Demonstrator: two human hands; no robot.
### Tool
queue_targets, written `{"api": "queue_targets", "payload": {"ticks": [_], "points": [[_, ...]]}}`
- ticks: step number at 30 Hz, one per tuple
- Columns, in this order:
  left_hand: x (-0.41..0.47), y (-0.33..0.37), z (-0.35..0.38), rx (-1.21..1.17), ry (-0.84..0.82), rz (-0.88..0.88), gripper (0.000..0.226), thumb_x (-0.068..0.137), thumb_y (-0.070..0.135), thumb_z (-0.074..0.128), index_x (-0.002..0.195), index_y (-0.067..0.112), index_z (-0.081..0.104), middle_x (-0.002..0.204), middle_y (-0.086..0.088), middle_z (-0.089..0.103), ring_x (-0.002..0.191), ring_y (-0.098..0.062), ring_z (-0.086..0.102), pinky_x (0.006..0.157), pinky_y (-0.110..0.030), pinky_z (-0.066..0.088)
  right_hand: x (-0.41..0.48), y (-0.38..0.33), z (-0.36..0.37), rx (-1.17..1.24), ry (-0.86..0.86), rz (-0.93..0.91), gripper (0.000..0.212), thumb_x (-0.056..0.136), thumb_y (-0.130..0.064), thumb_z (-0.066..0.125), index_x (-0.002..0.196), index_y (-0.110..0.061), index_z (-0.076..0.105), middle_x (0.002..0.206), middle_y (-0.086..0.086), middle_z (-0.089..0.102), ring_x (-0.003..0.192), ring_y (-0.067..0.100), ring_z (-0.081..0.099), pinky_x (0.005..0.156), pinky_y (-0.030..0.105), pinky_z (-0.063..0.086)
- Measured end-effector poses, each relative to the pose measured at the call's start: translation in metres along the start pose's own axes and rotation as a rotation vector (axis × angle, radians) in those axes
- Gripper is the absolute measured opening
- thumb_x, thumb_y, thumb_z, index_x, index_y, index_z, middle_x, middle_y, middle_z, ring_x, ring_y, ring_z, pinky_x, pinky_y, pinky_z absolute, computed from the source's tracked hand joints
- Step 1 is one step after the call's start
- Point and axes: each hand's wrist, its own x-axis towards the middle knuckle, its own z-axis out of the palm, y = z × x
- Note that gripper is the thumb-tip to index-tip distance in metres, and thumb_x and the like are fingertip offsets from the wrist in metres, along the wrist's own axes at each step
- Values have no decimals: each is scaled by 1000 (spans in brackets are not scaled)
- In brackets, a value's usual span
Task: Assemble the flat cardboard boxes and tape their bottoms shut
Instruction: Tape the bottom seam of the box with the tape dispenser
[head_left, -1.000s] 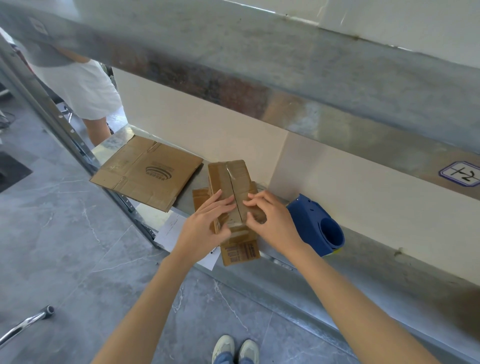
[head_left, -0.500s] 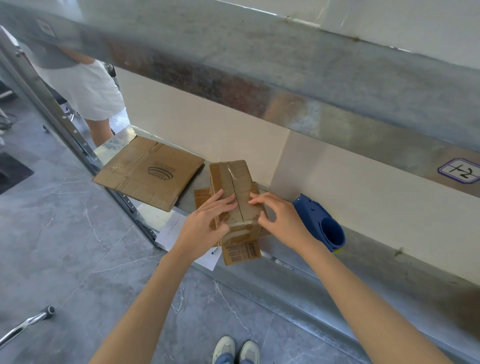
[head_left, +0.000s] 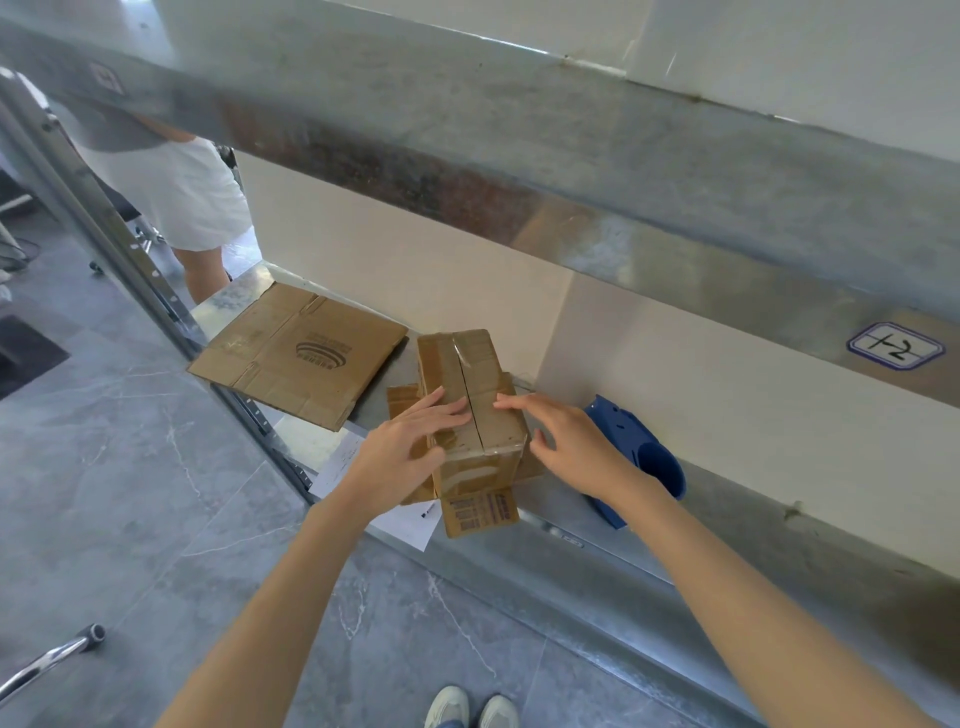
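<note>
While left hand (head_left: 402, 454) presses flat on box (head_left: 488, 364), right hand (head_left: 576, 447) loose, fingertips (head_left: 503, 400) touching top; seam (head_left: 464, 382) runs away from body, blue dispenser (head_left: 631, 441) beside right hand.

A white paper sheet (head_left: 337, 465) overhangs the metal shelf's (head_left: 753, 545) front edge. A person in white (head_left: 182, 192) stands beyond its left end. A chrome tube (head_left: 52, 656) pokes in above the grey floor (head_left: 130, 493).
</note>
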Motion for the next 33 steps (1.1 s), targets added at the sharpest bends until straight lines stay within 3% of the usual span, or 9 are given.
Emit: {"api": "queue_targets", "payload": {"ticks": [3, 11, 14, 17, 19, 22, 25, 28, 33], "points": [[0, 0, 0, 23, 2, -6, 58, 87, 3, 50, 131, 39, 60, 135, 45, 37, 134, 26, 13, 91, -32, 53, 3, -1, 4, 18, 63, -24, 47, 96, 0, 50, 135, -27, 55, 138, -9, 55, 127, 4, 49, 105, 17, 40], [-2, -2, 9, 2, 99, 27, 50, 89, 10, 59, 120, 49, 59, 128, 47, 44, 135, 23, 22, 82, -17, 53, 2, 4, 14, 36, 123, -48, 28, 100, -13, 52, 124, -24, 60, 136, -9, 57, 126, 2, 50, 103, 19, 40], [-1, -2, 11, -21, 136, 21, 49, 88, 10, 60, 117, 50, 60, 126, 45, 47, 135, 20, 26, 82, -18, 53, 6, 3, 17, 38, 152, -47, 22, 99, -18, 56, 120, -24, 61, 129, -9, 59, 122, 1, 51, 100, 23, 44], [-1, -2, 14, -33, 150, 14, 39, 90, 20, 64, 120, 46, 63, 128, 44, 48, 137, 18, 26, 91, -27, 52, 10, -1, 16, 29, 138, -14, 33, 95, -37, 63, 125, -27, 57, 122, -13, 55, 114, 4, 53, 95, 31, 49], [-1, 0, 13, -26, 123, 9, 34, 89, 48, 64, 122, 45, 62, 127, 48, 45, 137, 18, 23, 100, -30, 47, 10, -3, 12, 29, 86, 1, 50, 88, -51, 65, 132, -31, 53, 122, -17, 51, 113, 2, 51, 93, 31, 48], [0, -1, 7, 9, 83, 19, 60, 75, 81, 53, 125, 48, 59, 124, 57, 37, 137, 21, 19, 104, -28, 38, 10, -3, 2, -61, 5, -26, 67, 79, -63, 67, 137, -38, 48, 127, -18, 49, 116, 1, 48, 92, 28, 46], [1, -4, 9, 52, 87, 33, 57, 76, 73, 61, 126, 47, 60, 124, 57, 36, 137, 21, 19, 103, -26, 39, 8, -2, 2, -137, 17, -75, 61, 81, -52, 72, 135, -29, 55, 127, -11, 52, 118, 7, 50, 93, 33, 49], [-1, -5, 15, 99, 150, 62, 50, 82, 60, 66, 128, 41, 61, 131, 47, 40, 137, 20, 21, 102, -21, 40, 5, -2, 9, -176, 67, -110, 54, 86, -46, 70, 135, -25, 58, 134, -9, 53, 127, 9, 48, 95, 37, 50], [-1, -4, 15, 156, 154, 72, 59, 79, 67, 63, 130, 39, 60, 135, 41, 38, 137, 22, 17, 100, -10, 30, 3, -3, 14, -255, 92, -114, 64, 83, -61, 63, 135, -23, 58, 138, -8, 53, 128, 12, 48, 94, 36, 51]]}}
